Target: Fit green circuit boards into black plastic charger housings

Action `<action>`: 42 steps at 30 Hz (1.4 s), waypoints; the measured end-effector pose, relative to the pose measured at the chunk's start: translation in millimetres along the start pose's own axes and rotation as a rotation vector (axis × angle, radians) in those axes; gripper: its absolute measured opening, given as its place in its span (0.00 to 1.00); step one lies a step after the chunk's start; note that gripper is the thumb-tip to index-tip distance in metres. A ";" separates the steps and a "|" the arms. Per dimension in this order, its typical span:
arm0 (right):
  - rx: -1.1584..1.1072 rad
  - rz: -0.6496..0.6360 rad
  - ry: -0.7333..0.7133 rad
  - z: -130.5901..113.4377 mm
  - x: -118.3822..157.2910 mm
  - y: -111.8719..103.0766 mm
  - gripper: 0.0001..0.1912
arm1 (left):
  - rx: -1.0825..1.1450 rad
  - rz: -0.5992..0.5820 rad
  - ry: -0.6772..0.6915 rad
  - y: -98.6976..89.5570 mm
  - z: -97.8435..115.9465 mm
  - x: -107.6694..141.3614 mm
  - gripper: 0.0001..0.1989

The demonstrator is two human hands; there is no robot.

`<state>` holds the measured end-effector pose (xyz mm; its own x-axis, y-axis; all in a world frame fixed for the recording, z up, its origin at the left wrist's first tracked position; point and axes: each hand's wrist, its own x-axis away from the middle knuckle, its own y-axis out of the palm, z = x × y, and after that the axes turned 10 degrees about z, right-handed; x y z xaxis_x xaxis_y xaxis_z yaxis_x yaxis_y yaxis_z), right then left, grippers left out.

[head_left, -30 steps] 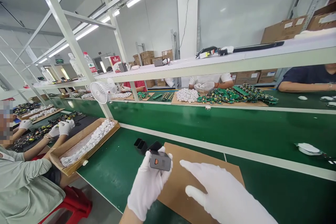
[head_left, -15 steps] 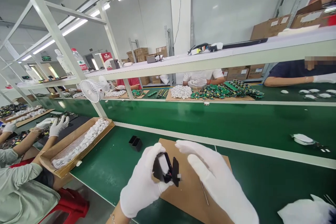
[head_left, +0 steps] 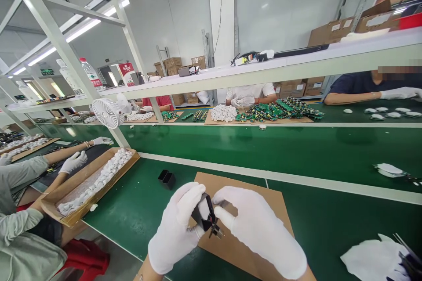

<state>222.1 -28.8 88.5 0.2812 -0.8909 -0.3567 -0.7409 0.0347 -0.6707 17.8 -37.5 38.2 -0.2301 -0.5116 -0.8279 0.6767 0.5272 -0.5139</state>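
At the lower middle of the frame, the left hand (head_left: 174,230) wears a plain white cloth glove (head_left: 165,243), soft and slightly wrinkled, covering the fingers. A thin, pale bracelet (head_left: 140,277) shows at the bottom edge, below its cuff. The right hand (head_left: 259,230) wears a matching white glove (head_left: 273,241), smooth across the back, reaching the wrist.

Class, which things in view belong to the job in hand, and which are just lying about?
Job in hand:
Black box-shaped casing, in the white-gloved left hand; right hand beside it
Brown cardboard sheet beneath
Open-topped black rectangular boxes, probably

Seemingly just about:
White round plastic fan
Red-capped plastic bottle and red-white carton, on the white shelf
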 end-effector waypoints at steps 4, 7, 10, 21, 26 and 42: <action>0.042 -0.051 -0.010 -2.0 -2.2 1.3 0.12 | -0.069 -0.002 0.056 3.4 2.0 -1.1 0.35; 0.117 -0.058 0.040 -2.3 -3.4 6.1 0.13 | -0.117 0.006 0.086 6.3 4.7 -1.7 0.32; 0.202 -0.014 0.027 -0.4 -2.4 15.2 0.12 | -0.104 0.005 0.044 8.5 5.8 -2.0 0.29; -0.331 -0.123 0.098 7.4 -12.8 10.4 0.25 | 0.241 -0.010 -0.184 12.3 7.3 0.5 0.32; -0.501 -0.224 0.041 11.3 -22.5 19.8 0.25 | 0.162 -0.128 -0.186 9.7 11.2 -3.0 0.27; -0.832 -0.269 0.037 10.4 -28.5 43.3 0.13 | 0.193 -0.132 -0.271 3.8 6.2 1.5 0.29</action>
<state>188.3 2.8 62.9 0.5014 -0.8358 -0.2236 -0.8608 -0.5080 -0.0315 24.4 -40.5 36.3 -0.1480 -0.7415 -0.6544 0.7792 0.3201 -0.5389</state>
